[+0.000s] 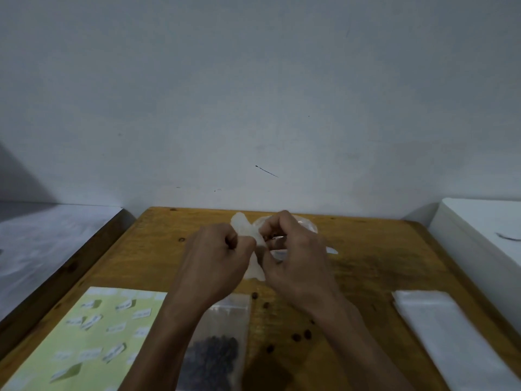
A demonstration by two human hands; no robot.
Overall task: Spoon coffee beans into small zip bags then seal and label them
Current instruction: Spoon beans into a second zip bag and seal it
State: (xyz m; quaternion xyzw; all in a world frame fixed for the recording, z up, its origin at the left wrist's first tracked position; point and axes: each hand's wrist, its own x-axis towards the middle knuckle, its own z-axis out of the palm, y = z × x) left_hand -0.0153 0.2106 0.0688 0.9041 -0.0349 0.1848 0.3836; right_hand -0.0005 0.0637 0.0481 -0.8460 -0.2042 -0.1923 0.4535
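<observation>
No text can be read. Small white rectangular paper labels (141,313) are scattered on a pale green backing sheet (84,362) at lower left; dark print is seen on them but is too blurred to be made out.

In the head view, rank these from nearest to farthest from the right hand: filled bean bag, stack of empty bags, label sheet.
From the right hand:
1. Filled bean bag, just below the hands, partly under the left forearm.
2. Stack of empty bags, at the table's right edge.
3. Label sheet, at the near left corner.
</observation>
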